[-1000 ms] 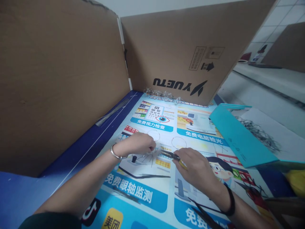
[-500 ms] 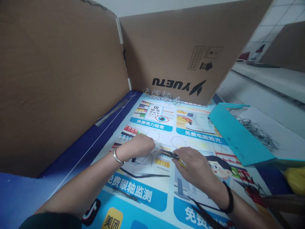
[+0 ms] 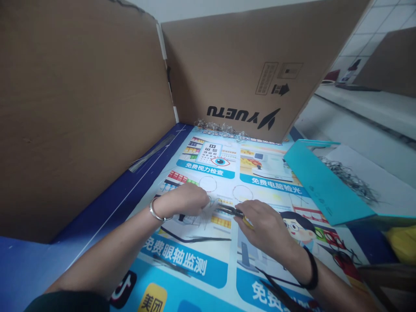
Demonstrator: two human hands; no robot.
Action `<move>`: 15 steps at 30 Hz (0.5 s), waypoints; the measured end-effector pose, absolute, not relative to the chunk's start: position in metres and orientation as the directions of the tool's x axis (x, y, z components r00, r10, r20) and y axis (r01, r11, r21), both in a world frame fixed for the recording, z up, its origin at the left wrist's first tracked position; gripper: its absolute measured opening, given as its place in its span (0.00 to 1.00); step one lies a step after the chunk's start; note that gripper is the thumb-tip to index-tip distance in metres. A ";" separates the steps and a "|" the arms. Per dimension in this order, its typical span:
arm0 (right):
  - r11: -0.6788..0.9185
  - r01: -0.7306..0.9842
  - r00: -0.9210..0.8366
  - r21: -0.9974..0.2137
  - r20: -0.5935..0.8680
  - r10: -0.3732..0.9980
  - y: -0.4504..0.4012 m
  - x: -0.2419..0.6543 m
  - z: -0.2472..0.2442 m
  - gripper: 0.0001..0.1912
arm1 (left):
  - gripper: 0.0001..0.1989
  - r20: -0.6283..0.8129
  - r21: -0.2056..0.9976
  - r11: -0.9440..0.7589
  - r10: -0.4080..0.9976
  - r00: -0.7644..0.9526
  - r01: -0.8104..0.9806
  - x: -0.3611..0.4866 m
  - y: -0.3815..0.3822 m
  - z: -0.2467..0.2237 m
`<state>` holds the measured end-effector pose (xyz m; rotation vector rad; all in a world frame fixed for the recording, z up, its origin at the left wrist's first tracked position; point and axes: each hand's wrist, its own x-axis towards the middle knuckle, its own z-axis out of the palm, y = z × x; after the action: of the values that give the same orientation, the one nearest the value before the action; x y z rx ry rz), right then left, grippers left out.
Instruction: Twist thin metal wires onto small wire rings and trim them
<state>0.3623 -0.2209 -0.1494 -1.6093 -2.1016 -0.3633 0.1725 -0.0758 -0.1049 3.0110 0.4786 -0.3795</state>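
My right hand is closed around a pair of pliers with yellow handles, its dark jaws pointing left. Just left of the jaws, my left hand is closed in a pinch on a thin wire. The wire is very fine, and whether the jaws grip it is too small to tell. Beyond the hands, one thin wire ring lies near my left fingers and another wire ring lies past the pliers. Dark thin strands rest on the printed sheet below.
Tall cardboard panels stand at the left and back. Clear crinkled bits line the back panel's foot. At right, a turquoise folder lies beside a heap of wire pieces. Dark strips lie near my right forearm.
My left hand has shifted slightly left, away from the plier jaws. The pliers and my right hand have hardly moved.
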 end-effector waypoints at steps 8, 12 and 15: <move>0.289 0.955 -0.212 -0.073 0.515 0.830 -0.221 0.362 -0.151 0.08 | 0.08 -0.180 -0.043 -0.951 0.310 0.934 0.307 0.166 -0.080 -0.095; 0.286 0.956 -0.213 -0.067 0.512 0.832 -0.220 0.362 -0.153 0.07 | 0.09 -0.117 -0.051 -0.954 0.298 0.947 0.294 0.164 -0.082 -0.096; 0.283 0.955 -0.199 -0.093 0.506 0.839 -0.219 0.362 -0.155 0.07 | 0.09 -0.037 -0.066 -0.952 0.301 0.953 0.298 0.165 -0.082 -0.096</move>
<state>0.3622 -0.2192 -0.1551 -1.6065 -2.0953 -0.3333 0.1645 -0.0821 -0.0962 3.1639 0.4855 -0.0741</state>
